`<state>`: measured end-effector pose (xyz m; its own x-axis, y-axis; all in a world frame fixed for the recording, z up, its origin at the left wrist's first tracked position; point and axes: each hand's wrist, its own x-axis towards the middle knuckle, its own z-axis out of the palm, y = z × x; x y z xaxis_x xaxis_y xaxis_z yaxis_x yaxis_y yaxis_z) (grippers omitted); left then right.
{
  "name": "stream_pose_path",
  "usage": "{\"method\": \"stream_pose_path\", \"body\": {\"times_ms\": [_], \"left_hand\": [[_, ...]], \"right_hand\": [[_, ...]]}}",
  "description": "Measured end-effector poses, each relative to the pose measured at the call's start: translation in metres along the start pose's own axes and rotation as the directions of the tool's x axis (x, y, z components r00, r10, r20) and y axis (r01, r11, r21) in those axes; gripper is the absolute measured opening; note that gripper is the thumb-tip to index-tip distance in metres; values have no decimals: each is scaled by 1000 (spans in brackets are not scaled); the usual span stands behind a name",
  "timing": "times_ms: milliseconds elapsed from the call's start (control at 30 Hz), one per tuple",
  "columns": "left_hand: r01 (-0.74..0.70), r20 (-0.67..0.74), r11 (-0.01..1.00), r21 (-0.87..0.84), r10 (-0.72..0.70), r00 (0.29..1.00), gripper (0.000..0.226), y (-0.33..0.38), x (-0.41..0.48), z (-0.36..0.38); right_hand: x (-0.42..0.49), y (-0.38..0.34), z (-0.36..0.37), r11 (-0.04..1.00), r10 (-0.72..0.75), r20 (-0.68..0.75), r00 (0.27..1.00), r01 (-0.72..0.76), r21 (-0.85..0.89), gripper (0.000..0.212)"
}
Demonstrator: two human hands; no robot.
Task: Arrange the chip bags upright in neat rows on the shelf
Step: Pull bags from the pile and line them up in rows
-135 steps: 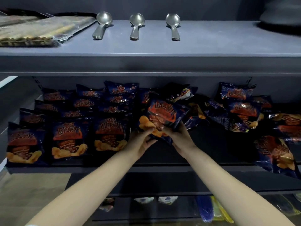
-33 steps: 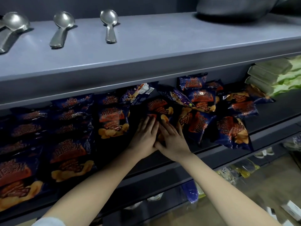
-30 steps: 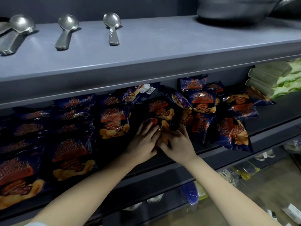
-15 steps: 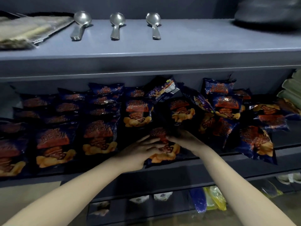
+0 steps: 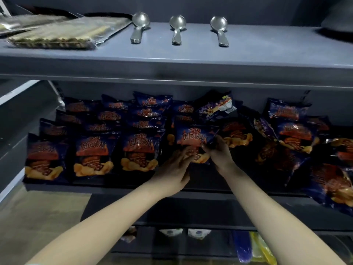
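**Bag raised upright beside the front rank**

Half a second ago the bag (image 5: 194, 137) lay low at the front lip of the shelf (image 5: 95, 185) under both hands. It now stands upright a little further in, with its top clear above the fingers. The left hand (image 5: 172, 172) lies against the bag's lower front at 7 o'clock, its fingers nearly straight and spread over the printed chips. The right hand (image 5: 219, 156) pinches the bag's right edge at 4 o'clock, fingers curled round it.

At 9 o'clock from the bag, the rows (image 5: 93, 155) stand upright with fronts facing out. Three bags stand across the front and more ranks rise behind them. The bag is just beside the nearest of them and about level with the front rank.

At 3 o'clock the pile (image 5: 294, 134) lies loose, its bags tilted and overlapping. At 1 o'clock the turned bag (image 5: 217, 109) shows its back and a white label. Far out at 4 o'clock the hanging bag (image 5: 332, 186) droops over the shelf lip.

At 12 o'clock the top shelf (image 5: 191, 62) carries three spoons (image 5: 177, 28) side by side, handles toward the camera. At 11 o'clock lie clear-wrapped packets (image 5: 57, 34).
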<state>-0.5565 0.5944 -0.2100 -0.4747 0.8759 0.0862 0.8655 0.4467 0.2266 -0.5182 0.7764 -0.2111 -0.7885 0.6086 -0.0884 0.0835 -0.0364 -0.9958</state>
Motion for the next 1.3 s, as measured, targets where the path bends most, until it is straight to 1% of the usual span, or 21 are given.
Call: {"method": "stream_pose_path", "body": {"times_ms": [67, 167, 300, 433, 500, 567, 633, 667, 700, 733, 800, 867, 933, 967, 1000, 1067, 1100, 1133, 1167, 1267, 1300], "left_hand": [[74, 51, 996, 42, -76, 996, 62, 3, 3, 4], [130, 80, 991, 32, -132, 988, 66, 6, 6, 9], [163, 140, 987, 9, -162, 977, 69, 6, 8, 9], [180, 148, 984, -1, -178, 973, 69, 7, 10, 15], [192, 140, 981, 9, -192, 971, 69, 9, 11, 17], [201, 103, 979, 32, -203, 974, 69, 12, 12, 15], [183, 44, 982, 36, -185, 982, 68, 14, 15, 11], [161, 14, 987, 25, -162, 987, 67, 14, 17, 9], [133, -21, 991, 9, -132, 991, 66, 13, 21, 7], [99, -63, 995, -6, -99, 993, 65, 13, 25, 5], [37, -146, 999, -15, -39, 989, 62, 12, 37, 2], [-13, -203, 1000, -2, 12, 979, 60, 14, 49, 0], [-42, -229, 998, 35, 49, 972, 59, 17, 60, -2], [-58, -241, 996, 64, 72, 968, 59, 18, 65, -2], [-71, -245, 993, 89, 91, 965, 58, 19, 69, -2], [-74, -252, 990, 117, 102, 962, 57, 19, 77, 0], [-70, -252, 990, 120, 98, 963, 56, 18, 79, 1], [-66, -252, 991, 114, 93, 963, 56, 17, 80, 1], [-62, -249, 993, 102, 86, 965, 55, 15, 81, 2], [-46, -237, 993, 112, 72, 969, 55, 9, 84, 2], [-41, -240, 992, 118, 68, 968, 55, 7, 84, 1]], "right_hand": [[6, 4, 8, 1000, 7, -18, 1000, -7, -14, 43], [11, 7, 15, 999, 20, 36, 999, -19, -33, 53], [17, 10, 19, 995, 51, 145, 988, -63, 76, 58], [18, 11, 17, 999, 16, 171, 985, -22, 32, 58], [17, 7, 15, 999, -1, 174, 985, -5, 33, 57], [16, 4, 11, 996, -42, 151, 988, 29, 87, 59], [18, -4, 4, 992, -49, 43, 998, 44, 122, 65], [20, -9, 0, 994, -62, -24, 998, 64, 91, 61], [24, -15, -5, 996, -88, -87, 992, 90, 21, 54], [28, -21, -10, 988, -142, -130, 981, 134, -73, 50], [37, -34, -20, 936, -302, -163, 939, 259, -240, 49], [46, -49, -28, 836, -468, -170, 867, 372, -404, 49], [54, -64, -34, 699, -580, -133, 804, 408, -587, 48], [59, -72, -37, 647, -592, -108, 798, 392, -654, 45], [65, -80, -41, 607, -574, -86, 814, 352, -712, 37], [80, -88, -45, 556, -466, -51, 883, 247, -793, 10], [86, -90, -46, 549, -403, -23, 915, 222, -806, 10], [90, -91, -47, 544, -349, 13, 937, 214, -811, 14], [92, -91, -47, 545, -320, 36, 947, 215, -810, 14], [91, -86, -47, 488, -330, 26, 944, 194, -851, 6], [91, -83, -47, 468, -343, 8, 939, 178, -865, 8]]}}
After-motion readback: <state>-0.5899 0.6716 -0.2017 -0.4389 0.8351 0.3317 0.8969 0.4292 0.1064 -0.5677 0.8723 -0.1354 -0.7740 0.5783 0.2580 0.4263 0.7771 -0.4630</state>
